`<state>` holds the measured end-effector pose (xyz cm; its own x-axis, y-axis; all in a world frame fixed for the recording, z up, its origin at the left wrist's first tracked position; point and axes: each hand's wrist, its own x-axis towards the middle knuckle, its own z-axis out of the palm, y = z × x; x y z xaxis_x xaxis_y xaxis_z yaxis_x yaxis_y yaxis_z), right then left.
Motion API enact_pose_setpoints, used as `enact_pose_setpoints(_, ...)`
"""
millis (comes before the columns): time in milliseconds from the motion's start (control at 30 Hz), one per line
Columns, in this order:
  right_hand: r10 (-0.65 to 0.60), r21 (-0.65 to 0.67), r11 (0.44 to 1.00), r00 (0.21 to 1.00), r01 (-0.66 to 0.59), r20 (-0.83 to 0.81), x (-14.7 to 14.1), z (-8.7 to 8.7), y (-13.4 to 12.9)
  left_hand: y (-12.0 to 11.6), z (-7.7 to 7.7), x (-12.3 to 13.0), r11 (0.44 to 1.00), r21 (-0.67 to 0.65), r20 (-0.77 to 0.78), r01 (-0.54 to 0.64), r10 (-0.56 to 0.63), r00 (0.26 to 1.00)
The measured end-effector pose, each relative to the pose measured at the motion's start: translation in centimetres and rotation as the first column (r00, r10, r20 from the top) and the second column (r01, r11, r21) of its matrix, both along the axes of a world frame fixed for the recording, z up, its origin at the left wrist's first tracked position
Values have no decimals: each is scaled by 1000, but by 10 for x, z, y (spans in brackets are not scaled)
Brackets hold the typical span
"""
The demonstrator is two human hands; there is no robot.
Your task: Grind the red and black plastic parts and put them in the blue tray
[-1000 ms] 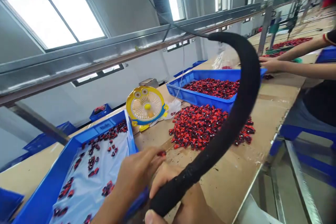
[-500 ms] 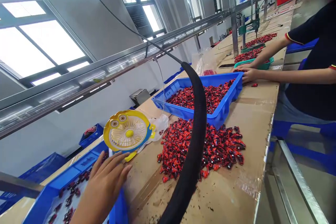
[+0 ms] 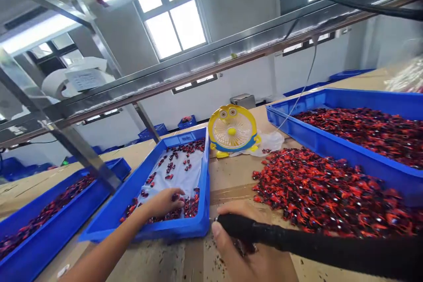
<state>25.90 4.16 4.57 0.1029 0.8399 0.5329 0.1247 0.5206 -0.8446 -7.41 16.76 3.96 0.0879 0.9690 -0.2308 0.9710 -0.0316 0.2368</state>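
Altogether two hands [image 3: 166, 202], one tool [image 3: 307, 243]

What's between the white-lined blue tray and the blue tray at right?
Head view: the yellow fan, crumpled plastic and the heap of red-and-black parts; nearer the camera, the right hand.

The view's right edge cuts off the padded black tube [image 3: 324, 246].
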Motion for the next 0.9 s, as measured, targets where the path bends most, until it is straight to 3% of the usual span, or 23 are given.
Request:
enact_pose_setpoints(167,58,20,998,997,-59,58,-11,-1,-9,3,-2,6,998,-39,223,-39,47,974)
enact_pose_setpoints(300,110,-30,994,992,-108,61,-18,2,-15,-5,1,7,992,-5,449,-129,117,886)
enact_pose_setpoints(400,85,-78,994,994,-80,62,-20,3,-14,-13,4,11,981,5,638,-195,147,756)
enact_pose_setpoints(533,32,-123,992,997,-23,73,-19,6,-11,-28,10,16,965,-14,856,-262,147,495)
enact_pose_setpoints(700,-24,-94,995,991,36,128,-20,11,-14,-50,14,19,949,-54,966,-310,128,223)
enact_pose_setpoints(800,-53,-86,994,986,67,160,-23,12,-19,-68,16,25,952,-63,981,-299,115,159)
enact_pose_setpoints(900,-71,-80,993,984,85,165,-29,9,-26,-92,18,35,966,-57,980,-252,103,170)
